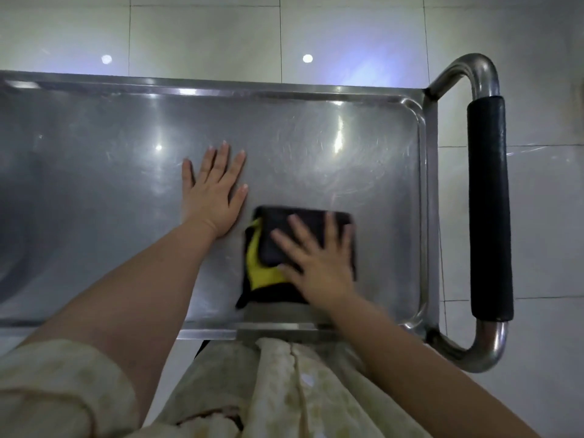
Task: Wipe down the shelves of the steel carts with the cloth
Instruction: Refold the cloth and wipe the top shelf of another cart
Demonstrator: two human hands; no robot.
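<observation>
The steel cart's top shelf [316, 137] fills the view, a shallow tray with a raised rim. A folded cloth [262, 270], dark on top with a yellow side showing, lies near the shelf's front right. My right hand [319, 260] presses flat on the cloth with fingers spread; it looks blurred. My left hand [215, 191] lies flat on the bare steel just left of the cloth, palm down, fingers apart, holding nothing.
The cart's push handle [488, 210], a steel tube with a black grip, curves off the right end. Pale floor tiles [363, 36] surround the cart. My light-coloured clothing [300, 390] hangs against the shelf's front edge.
</observation>
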